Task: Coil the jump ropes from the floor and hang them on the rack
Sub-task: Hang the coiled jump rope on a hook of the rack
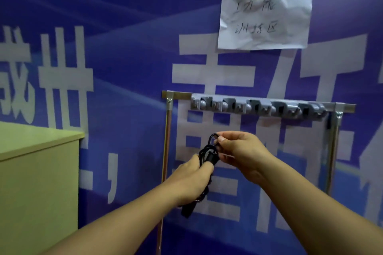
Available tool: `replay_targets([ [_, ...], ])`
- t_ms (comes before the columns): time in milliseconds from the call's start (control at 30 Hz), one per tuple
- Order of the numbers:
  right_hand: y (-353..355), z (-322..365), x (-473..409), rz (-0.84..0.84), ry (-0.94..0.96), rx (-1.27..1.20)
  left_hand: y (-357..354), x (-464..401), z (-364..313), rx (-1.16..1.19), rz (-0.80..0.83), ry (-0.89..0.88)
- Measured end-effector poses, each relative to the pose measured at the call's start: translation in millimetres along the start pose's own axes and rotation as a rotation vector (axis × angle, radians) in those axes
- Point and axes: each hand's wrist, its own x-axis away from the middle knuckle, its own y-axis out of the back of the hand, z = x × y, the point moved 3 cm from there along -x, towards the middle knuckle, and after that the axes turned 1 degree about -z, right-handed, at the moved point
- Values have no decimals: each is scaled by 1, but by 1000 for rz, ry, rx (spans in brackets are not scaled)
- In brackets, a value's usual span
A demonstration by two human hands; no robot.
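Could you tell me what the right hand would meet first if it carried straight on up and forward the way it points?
Probably the grey hook strip of the rack, directly above the right hand pinching the jump rope loop. The gap between looks free, though depth is unclear.

head-worn view, facing forward, close to blue wall [134,58]

Paper sheet [264,17], taped to blue banner [128,51] at one o'clock: handwritten "训练区" on lower line; upper line unclear. Banner bears large white characters, cropped; "共" legible at nine o'clock.
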Motion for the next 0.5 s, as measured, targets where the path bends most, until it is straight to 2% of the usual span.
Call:
replay_targets([
  [167, -13, 30, -39, -5, 46, 73, 29, -35, -21, -120, -34, 17],
  [267, -19, 47, -67, -82, 105, 68, 42, -58, -38, -154, -86, -70],
  [367, -26, 61, -96, -112, 149, 70, 50, -78, -50, -133, -138, -100],
  [500, -41, 68, -123, -70, 168, 153, 56, -109, -46, -10, -216, -52],
])
